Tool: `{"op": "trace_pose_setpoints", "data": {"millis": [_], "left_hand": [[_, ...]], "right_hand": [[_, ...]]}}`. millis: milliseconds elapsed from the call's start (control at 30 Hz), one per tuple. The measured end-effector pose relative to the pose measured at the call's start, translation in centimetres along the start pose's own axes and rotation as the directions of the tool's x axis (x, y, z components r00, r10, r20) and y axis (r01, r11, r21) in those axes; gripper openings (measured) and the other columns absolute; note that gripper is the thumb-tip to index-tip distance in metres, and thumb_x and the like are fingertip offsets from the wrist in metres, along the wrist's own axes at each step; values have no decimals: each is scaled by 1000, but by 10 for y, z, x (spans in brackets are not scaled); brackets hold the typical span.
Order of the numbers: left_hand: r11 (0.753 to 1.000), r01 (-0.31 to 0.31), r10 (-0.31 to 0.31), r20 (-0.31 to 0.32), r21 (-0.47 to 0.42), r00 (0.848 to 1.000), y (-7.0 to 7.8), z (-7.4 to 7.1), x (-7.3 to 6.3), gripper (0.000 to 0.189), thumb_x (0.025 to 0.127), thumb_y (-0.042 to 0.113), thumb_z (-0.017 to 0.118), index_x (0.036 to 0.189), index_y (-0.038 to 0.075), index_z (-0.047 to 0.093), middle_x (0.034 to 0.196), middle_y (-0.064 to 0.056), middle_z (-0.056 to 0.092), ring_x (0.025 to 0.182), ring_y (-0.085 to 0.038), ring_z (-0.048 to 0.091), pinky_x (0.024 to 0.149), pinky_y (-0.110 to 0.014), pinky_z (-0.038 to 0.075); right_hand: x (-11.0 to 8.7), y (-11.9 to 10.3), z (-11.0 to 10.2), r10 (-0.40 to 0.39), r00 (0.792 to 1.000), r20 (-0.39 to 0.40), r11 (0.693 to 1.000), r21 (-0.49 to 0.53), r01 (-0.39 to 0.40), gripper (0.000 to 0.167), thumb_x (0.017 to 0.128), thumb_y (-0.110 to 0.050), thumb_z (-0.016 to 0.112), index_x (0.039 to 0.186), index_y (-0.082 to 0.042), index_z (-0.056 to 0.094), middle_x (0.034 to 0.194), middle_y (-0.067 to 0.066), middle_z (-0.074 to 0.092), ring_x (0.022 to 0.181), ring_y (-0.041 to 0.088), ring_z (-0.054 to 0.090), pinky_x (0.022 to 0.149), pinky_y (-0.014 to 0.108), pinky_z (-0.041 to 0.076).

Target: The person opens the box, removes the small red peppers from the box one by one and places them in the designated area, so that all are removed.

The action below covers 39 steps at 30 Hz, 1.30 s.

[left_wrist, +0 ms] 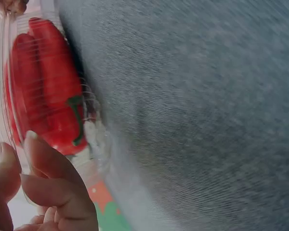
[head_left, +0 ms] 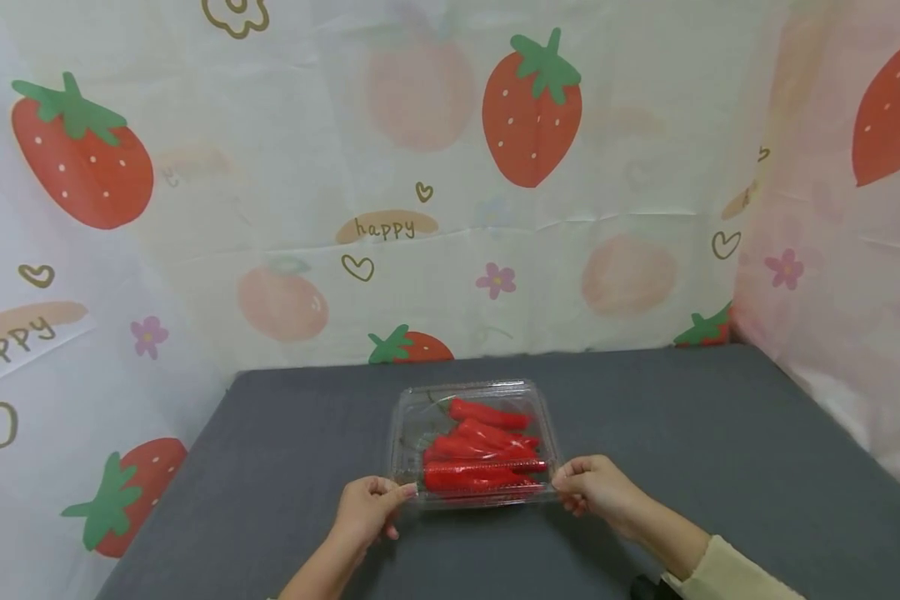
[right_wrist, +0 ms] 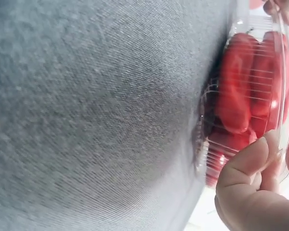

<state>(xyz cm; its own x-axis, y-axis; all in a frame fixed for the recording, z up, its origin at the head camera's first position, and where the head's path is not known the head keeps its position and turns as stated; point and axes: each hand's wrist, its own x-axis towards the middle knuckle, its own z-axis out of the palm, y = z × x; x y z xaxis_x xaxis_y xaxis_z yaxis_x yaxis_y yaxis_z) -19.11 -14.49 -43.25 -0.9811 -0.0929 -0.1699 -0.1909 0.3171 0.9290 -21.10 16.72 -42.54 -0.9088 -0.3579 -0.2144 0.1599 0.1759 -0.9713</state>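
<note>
A clear plastic clamshell box [head_left: 412, 417] with several red chili peppers [head_left: 480, 446] inside stands at the middle of the dark table; its lid lies over the peppers. At the near left corner my left hand [head_left: 369, 510] pinches the rim between thumb and fingers. My right hand [head_left: 598, 492] pinches the near right corner in the same way. In the left wrist view the fingers [left_wrist: 58, 187] grip the rim beside the peppers [left_wrist: 53, 82], one showing a green stem. The right wrist view shows the fingers [right_wrist: 245, 168] on the box's edge, its ribbed wall facing the camera.
Dark grey cloth covers the table [head_left: 285, 450]. Behind and at both sides hangs a pale curtain [head_left: 307, 167] printed with strawberries, hearts and flowers. A small black object [head_left: 648, 588] shows at the right sleeve [head_left: 727, 575].
</note>
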Motion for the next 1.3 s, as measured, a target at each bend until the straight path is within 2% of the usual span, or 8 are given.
{"op": "trace_pose_setpoints", "data": {"millis": [133, 400, 500, 600, 700, 833, 1067, 1300], "left_hand": [[1000, 11, -12, 28, 20, 1000, 1, -2, 0, 31, 88, 25, 73, 73, 0, 63, 58, 1, 49, 40, -7, 54, 39, -20, 32], [989, 131, -140, 122, 73, 983, 8, -15, -2, 30, 91, 26, 70, 102, -1, 65, 87, -6, 62, 63, -16, 63, 53, -29, 45], [985, 156, -168, 181, 77, 969, 9, -23, -1, 33, 92, 17, 67, 117, -3, 62, 100, -8, 65, 78, -20, 66, 61, -34, 49], [988, 146, -151, 209, 43, 966, 5, -29, 0, 34, 93, 8, 63, 125, -4, 58, 102, -7, 66, 81, -21, 66, 64, -35, 50], [993, 116, -114, 196, 1, 974, 1, -34, 2, 35, 95, 4, 58, 128, -4, 56, 96, -5, 66, 77, -18, 65, 63, -34, 49], [996, 71, -62, 159, -55, 985, -1, -34, 9, 38, 95, 5, 57, 131, -4, 53, 90, -3, 65, 72, -16, 64, 62, -32, 48], [991, 54, -42, 101, -121, 994, -3, -28, 24, 52, 94, 7, 61, 141, -3, 44, 93, -5, 64, 59, -13, 60, 54, -26, 46], [991, 60, -49, 94, -115, 994, -2, -25, 34, 55, 94, 3, 59, 144, -7, 39, 92, -8, 62, 51, -10, 50, 51, -24, 43]], "right_hand": [[1, -3, -1, 1, 1000, 3, 1000, -7, -1, 12, 94, -3, 54, 86, 3, 60, 70, 1, 54, 64, 12, 51, 61, 26, 45], [1, -3, -3, 25, 1000, 5, 1000, -1, -25, 10, 94, -8, 54, 90, -1, 59, 68, -1, 50, 67, 12, 52, 62, 28, 46], [0, -4, 0, 29, 996, -80, 999, -18, -30, 16, 93, -8, 56, 104, 4, 54, 79, 3, 55, 72, 15, 53, 62, 30, 46], [0, -6, 2, 19, 987, -158, 998, -54, -28, 40, 90, -6, 60, 123, 10, 44, 90, 8, 58, 78, 19, 55, 61, 32, 45], [0, -6, 0, -1, 985, -175, 996, -91, -15, 56, 89, -4, 62, 137, 11, 37, 91, 8, 57, 83, 21, 55, 62, 33, 42], [1, -7, -6, -16, 985, -170, 991, -132, -6, 60, 90, -6, 63, 143, 7, 38, 92, 6, 54, 84, 21, 52, 64, 35, 40], [5, -9, -8, -41, 975, -219, 986, -169, 4, 49, 96, -9, 56, 142, 4, 45, 113, 15, 55, 89, 24, 51, 67, 37, 43], [9, -8, -14, -181, 962, -205, 958, -259, 125, 41, 93, 5, 48, 133, 11, 52, 122, 28, 55, 89, 27, 54, 63, 32, 42]]}}
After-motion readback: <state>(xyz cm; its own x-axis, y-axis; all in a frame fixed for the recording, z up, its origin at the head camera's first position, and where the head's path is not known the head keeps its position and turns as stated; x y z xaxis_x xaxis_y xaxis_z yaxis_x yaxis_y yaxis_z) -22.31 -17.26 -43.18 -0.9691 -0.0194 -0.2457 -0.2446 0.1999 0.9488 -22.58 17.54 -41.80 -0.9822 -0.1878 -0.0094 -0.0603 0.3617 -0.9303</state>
